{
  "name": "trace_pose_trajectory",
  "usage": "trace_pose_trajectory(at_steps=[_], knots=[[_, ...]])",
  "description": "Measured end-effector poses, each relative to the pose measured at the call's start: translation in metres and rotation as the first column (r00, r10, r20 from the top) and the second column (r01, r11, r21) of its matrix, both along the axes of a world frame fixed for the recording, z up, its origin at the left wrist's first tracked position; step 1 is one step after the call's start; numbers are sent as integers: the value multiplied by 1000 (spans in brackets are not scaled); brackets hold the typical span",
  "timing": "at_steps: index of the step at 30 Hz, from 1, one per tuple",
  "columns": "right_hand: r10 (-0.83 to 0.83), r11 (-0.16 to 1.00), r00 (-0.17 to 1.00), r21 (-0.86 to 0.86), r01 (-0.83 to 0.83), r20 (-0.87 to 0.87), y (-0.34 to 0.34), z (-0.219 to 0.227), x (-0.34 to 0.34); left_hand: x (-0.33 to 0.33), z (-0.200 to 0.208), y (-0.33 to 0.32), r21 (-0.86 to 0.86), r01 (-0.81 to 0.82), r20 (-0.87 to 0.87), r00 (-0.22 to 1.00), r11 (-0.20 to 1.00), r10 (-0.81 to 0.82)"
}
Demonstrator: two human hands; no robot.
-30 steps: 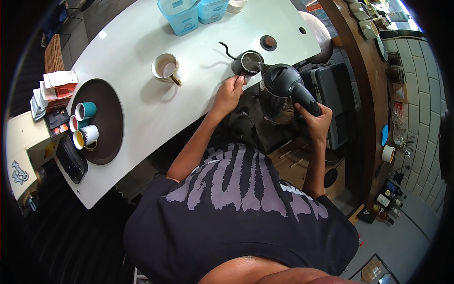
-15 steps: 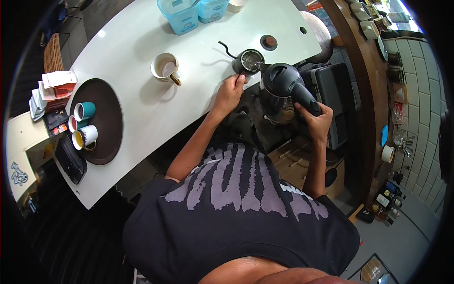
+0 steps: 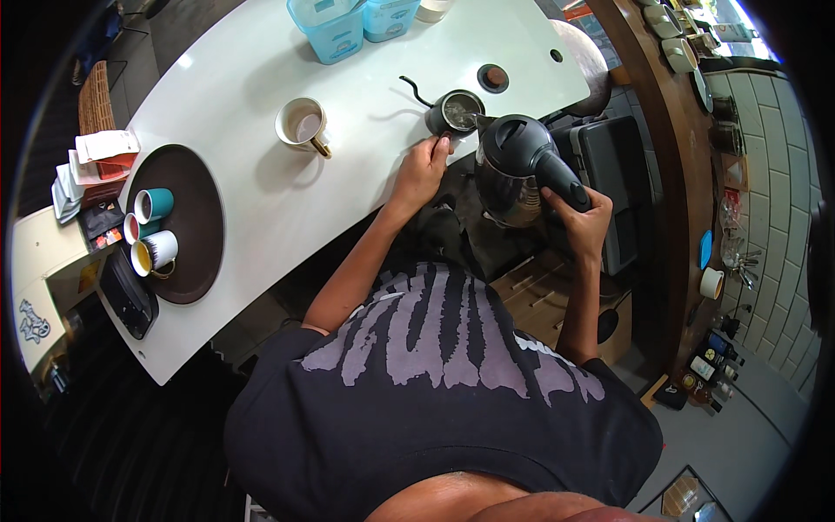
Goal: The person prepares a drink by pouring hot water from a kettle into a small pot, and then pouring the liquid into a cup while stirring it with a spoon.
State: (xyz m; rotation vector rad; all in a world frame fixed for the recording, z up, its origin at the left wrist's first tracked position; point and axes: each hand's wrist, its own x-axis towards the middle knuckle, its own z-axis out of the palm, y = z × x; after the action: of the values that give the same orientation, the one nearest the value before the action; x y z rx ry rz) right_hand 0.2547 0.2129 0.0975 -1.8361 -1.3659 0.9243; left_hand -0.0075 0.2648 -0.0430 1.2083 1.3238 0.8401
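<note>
"White table (image 3: 261, 217), black pot (image 3: 434, 120) near its edge?"
"Left hand (image 3: 421, 172) grips that pot; right hand (image 3: 585, 223) clasps the kettle (image 3: 516, 155)."
"Risk?"
"Tipping it too steeply could splash the left hand."

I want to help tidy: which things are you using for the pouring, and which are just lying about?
In the pouring:
kettle, held with the right fingers
small black pot, held with the left fingers
round lid, probably the pot's

Seemingly just lying about:
mug
blue tubs
brown tray
cups on the tray
</note>
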Motion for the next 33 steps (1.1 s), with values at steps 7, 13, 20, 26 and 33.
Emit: trace_pose_trajectory(at_steps=[7, 13, 20, 26, 33], knots=[[-14, 1000, 1000, -1, 14, -15, 1, 2, -3, -1, 3, 0, 21, -6, -23, 1000, 1000, 7], [-8, 1000, 1000, -12, 8, 7, 0, 5, -1, 0, 9, 0, -67, 14, -62, 998, 998, -19], [-16, 1000, 1000, 17, 17, -26, 2, 6, -5, 1, -1, -1, 12, -1, -32, 1000, 1000, 2], [2, 999, 1000, -40, -2, 9, 2, 9, -2, 2, 3, 0, 17, -15, -29, 999, 1000, 16], [-16, 999, 999, -34, 15, -30, 1, 6, -2, 2, -1, -2, 18, -9, -28, 1000, 1000, 10]])
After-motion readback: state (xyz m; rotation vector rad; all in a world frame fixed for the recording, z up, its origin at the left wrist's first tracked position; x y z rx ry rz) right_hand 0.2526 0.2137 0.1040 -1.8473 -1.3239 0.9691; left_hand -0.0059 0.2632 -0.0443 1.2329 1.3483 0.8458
